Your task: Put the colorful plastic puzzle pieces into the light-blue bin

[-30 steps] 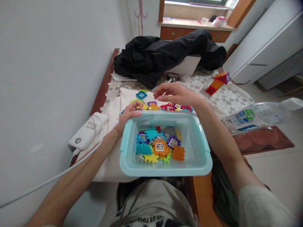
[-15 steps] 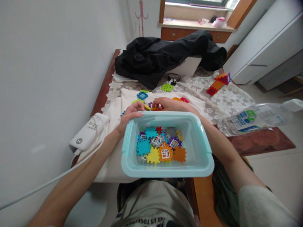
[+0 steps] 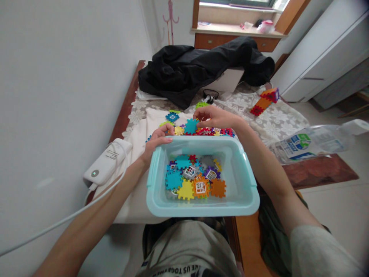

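Observation:
My left hand [image 3: 158,139] is at the back left corner of a light blue plastic bin [image 3: 203,211], thumb along the rim and fingers curled beyond it. Those fingertips are beside a yellow piece [image 3: 179,131]. My right hand [image 3: 211,116] pinches a blue square building tile [image 3: 191,126] above a group of colourful interlocking tiles behind the bin. Red tiles [image 3: 206,132] show below that hand; the bin's rim hides part of the group. Inside the bin lie several loose tiles, among them a yellow tile [image 3: 186,190] and an orange tile [image 3: 218,188].
A clear bottle [image 3: 311,143] is at the right. An orange and red tile structure [image 3: 264,102] stands on the flowered tablecloth [image 3: 245,111]. A white power bank [image 3: 107,161] with a cable lies at the left. Black cloth [image 3: 201,63] covers the table's far end.
My right hand has risen slightly and moved right and away, now with the blue tile in it. More red tiles show behind the bin. My left hand has stayed at the corner.

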{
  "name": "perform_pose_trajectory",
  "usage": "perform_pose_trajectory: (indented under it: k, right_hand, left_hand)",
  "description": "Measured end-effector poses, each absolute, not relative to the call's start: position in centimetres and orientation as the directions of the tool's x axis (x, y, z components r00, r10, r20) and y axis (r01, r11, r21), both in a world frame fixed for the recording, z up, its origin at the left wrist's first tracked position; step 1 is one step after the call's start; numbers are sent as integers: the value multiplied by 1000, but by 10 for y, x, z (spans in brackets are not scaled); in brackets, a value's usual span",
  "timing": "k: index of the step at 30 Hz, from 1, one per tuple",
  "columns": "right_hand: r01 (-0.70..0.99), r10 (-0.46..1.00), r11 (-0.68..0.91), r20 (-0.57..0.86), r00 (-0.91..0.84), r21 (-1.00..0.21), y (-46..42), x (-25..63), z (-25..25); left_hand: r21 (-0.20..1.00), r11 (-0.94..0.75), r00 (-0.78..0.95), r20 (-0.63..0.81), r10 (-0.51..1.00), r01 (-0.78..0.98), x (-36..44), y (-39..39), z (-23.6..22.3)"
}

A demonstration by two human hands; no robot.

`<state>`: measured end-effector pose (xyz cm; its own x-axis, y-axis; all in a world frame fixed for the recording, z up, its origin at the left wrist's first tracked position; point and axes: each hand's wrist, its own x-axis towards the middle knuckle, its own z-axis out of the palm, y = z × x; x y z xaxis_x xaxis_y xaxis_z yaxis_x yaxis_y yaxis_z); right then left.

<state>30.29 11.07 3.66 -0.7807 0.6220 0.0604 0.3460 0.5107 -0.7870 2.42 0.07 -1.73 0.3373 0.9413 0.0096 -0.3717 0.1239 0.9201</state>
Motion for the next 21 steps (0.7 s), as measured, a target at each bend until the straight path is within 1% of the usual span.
perform_pose_trajectory:
  k: [2, 4, 8, 10, 12, 14, 16, 18, 21]
  right_hand:
    - [282, 645, 471, 108, -757, -836, 114, 308, 40]
    - [181, 675, 428, 179, -716, -886, 115, 311, 44]
    - [12, 709, 397, 298, -639, -918, 100, 313, 62]
    - [-29, 675, 398, 314, -668, -917, 85, 312, 75]
    - [-47, 592, 405, 302, -747, -913, 72, 310, 85]
    - [-48, 496, 423, 275, -824, -905, 66, 307, 88]
    - [-30, 451, 456, 260, -854, -889, 70, 302, 82]
    - [50, 498, 514, 251, -830, -856, 81, 297, 67]
    - [271, 594, 621, 217, -775, -735, 96, 289, 35]
  left_hand:
    - [922, 119, 334, 13, 943, -369, 24, 1, -18]
    - [921, 119, 329, 11, 944, -372, 25, 1, -18]
    - [919, 120, 317, 5, 948, -374, 25, 1, -17]
    - [921, 118, 320, 8, 947, -371, 25, 1, -17]
    - [920, 124, 330, 6, 944, -372, 25, 1, -17]
    - [917, 129, 331, 4, 943, -378, 25, 0, -18]
    - [916, 128, 329, 4, 944, -379, 24, 0, -18]
    - [918, 123, 331, 9, 944, -376, 24, 0, -17]
    - [918, 128, 348, 11, 938, -374, 24, 1, -17]
